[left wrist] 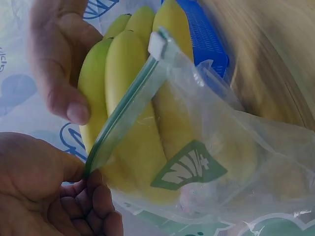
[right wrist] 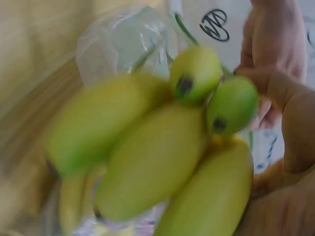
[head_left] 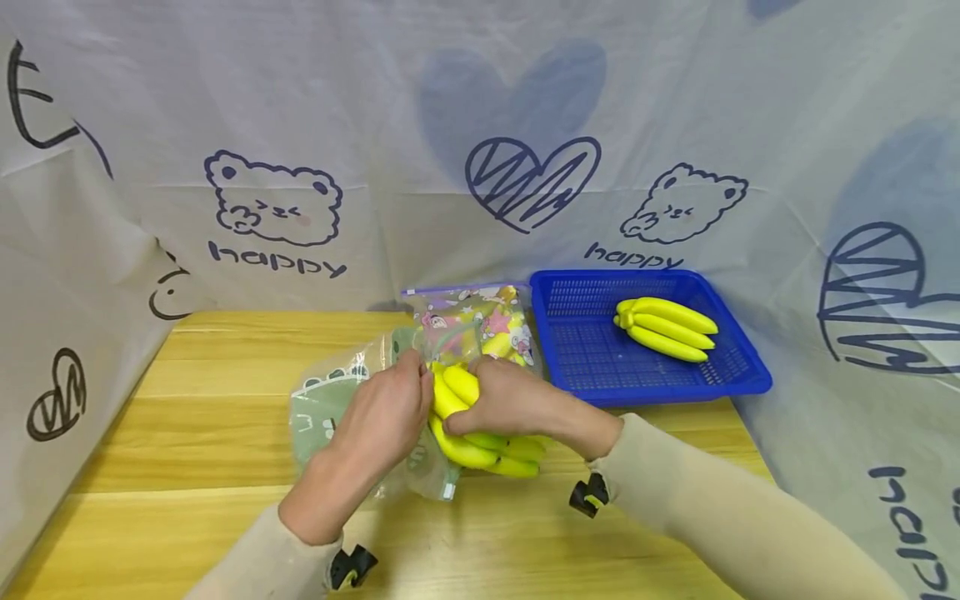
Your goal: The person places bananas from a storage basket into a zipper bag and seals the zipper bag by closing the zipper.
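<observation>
My left hand [head_left: 378, 417] pinches the green zip edge of a clear zip bag [head_left: 318, 408] with a green print. With my right hand [head_left: 513, 396], I grip a bunch of bananas [head_left: 453, 442], yellow with greenish tips. In the left wrist view, part of the bunch [left wrist: 125, 73] lies inside the bag behind its zip strip, while the tips stick out of the mouth. A white slider [left wrist: 157, 46] sits at one end of that strip. The banana tips [right wrist: 152, 157] fill the right wrist view, somewhat blurred, with the right thumb beside them.
A blue plastic basket [head_left: 585, 393] stands at the back right, holding another bunch of bananas [head_left: 667, 329]. Left of it lies a patterned zip bag [head_left: 495, 304] with yellow contents. Printed white cloth [head_left: 405, 233] hangs behind and beside the wooden table [head_left: 217, 392].
</observation>
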`<action>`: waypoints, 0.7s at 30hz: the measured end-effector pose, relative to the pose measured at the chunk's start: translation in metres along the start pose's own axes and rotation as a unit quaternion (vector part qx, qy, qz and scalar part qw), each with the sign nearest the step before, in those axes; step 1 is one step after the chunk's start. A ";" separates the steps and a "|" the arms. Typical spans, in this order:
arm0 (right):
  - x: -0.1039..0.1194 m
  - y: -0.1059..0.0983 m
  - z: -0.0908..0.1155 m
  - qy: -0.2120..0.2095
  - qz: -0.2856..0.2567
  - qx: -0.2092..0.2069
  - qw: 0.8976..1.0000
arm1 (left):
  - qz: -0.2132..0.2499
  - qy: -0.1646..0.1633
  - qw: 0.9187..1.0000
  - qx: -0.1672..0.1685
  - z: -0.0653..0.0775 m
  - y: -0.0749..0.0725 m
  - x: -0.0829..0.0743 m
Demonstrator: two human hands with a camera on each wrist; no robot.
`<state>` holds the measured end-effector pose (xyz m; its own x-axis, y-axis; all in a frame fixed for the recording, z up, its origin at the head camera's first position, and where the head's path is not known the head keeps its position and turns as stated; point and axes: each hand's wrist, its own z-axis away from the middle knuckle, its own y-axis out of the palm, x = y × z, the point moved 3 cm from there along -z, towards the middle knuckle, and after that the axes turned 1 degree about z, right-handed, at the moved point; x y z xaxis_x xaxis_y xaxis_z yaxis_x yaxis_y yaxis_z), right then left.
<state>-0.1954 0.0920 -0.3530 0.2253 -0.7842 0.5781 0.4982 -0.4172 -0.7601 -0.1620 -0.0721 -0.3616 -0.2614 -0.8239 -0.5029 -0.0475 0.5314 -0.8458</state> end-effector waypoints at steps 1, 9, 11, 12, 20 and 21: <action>0.002 0.001 0.002 -0.003 0.020 -0.018 1.000 | 0.002 -0.003 1.000 -0.001 0.000 -0.001 0.000; 0.010 0.000 0.002 -0.009 0.090 -0.103 0.991 | 0.006 -0.005 1.000 -0.001 0.003 -0.003 -0.001; 0.011 -0.002 -0.003 -0.009 0.107 -0.120 0.987 | 0.006 -0.004 1.000 0.002 0.004 -0.002 -0.002; 0.011 -0.003 -0.005 -0.005 0.113 -0.128 0.985 | 0.005 -0.004 1.000 0.003 0.005 -0.001 -0.001; 0.008 -0.006 -0.021 0.044 0.052 -0.150 0.986 | 0.027 -0.067 0.997 0.015 0.009 0.002 0.006; 0.007 -0.006 -0.022 0.045 0.041 -0.149 0.987 | 0.027 -0.073 0.997 0.022 0.009 0.002 0.007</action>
<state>-0.2153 0.0784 -0.3508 0.1725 -0.8529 0.4928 0.2104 -0.4569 -0.8643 -0.1549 -0.0790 -0.3688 -0.1192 -0.8156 -0.5662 0.0071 0.5696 -0.8219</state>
